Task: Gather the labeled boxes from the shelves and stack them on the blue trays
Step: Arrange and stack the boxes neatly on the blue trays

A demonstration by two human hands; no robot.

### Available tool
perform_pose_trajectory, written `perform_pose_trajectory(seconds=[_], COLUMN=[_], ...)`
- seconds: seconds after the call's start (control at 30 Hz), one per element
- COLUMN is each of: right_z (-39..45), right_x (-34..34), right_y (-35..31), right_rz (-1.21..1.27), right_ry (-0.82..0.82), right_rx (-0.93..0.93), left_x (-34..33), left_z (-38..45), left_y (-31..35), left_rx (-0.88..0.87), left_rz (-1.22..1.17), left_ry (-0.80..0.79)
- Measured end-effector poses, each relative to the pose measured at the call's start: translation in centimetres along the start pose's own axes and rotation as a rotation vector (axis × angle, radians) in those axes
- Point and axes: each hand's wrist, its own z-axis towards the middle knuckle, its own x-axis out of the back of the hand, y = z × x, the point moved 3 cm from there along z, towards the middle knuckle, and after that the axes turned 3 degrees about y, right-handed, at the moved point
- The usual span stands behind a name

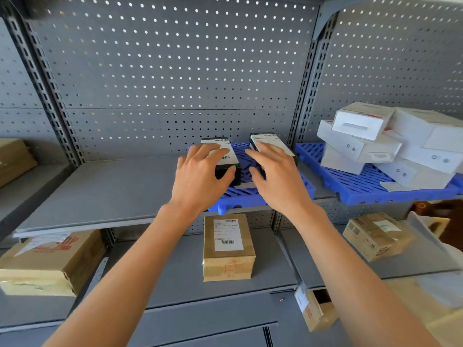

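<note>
Shelving: grey metal shelf (100, 186) backed by perforated panel (175, 71), with slotted uprights on both sides.
Right blue tray: blue slatted tray (355, 186) on the shelf's right bay, carrying a loose pile of white boxes (390, 144) that lean on one another at angles.
Centre blue tray: second blue tray (240, 196) on the shelf in the middle, its front edge overhanging the shelf lip a little.
Lower cartons: brown carton (228, 246) with a white barcode label stands on the shelf below, under the centre tray; a larger brown carton (47, 264) lies to the left, another (375, 236) to the right.
Left black box: black box (223, 156) with a white barcode label on top, lying flat on the centre tray, long side running away from the viewer.
Right black box: matching black box with label (270, 144), beside the first and apart from it, tray slats showing between them; it seems to sit on another flat pale item, though blur makes this unsure.
Left hand: left hand (200, 176) lies over the left black box, fingers spread on the label, thumb curled round the near right corner, gripping it.
Right hand: right hand (278, 176) covers the near end of the right black box, fingers bent loosely over its top and left edge; whether it truly grips cannot be told.
</note>
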Motion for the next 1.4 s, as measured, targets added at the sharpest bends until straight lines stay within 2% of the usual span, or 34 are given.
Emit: perform_pose_trajectory(seconds=[0.17,0.37,0.53,0.63,1.03,1.4], right_z=[-2.3,-5.3,-6.7,-7.0,-5.9,-5.5], right_x=[2.9,6.1,9.1,10.6,11.4,10.2], right_y=[2.0,6.1,9.9,12.9,22.5,24.2], right_rz=[-0.015,-0.093,-0.087,-0.082,-0.02,0.102], right_ry=[0.099,0.178,0.296,0.34,0.259,0.263], right_rx=[-0.113,-0.268,-0.307,-0.341,-0.324,-0.339], left_x=[-1.2,-3.3,-5.9,-7.8,-15.1,-17.8], left_z=[0.3,0.8,2.2,3.3,6.6,8.0], left_y=[2.3,7.6,12.3,15.1,20.4,22.3], left_rx=[-0.077,-0.154,-0.133,-0.13,0.086,0.072], left_rz=[-0.079,-0.293,-0.519,-0.565,-0.69,-0.76], left_ry=[-0.037,-0.094,-0.124,-0.129,-0.208,-0.23])
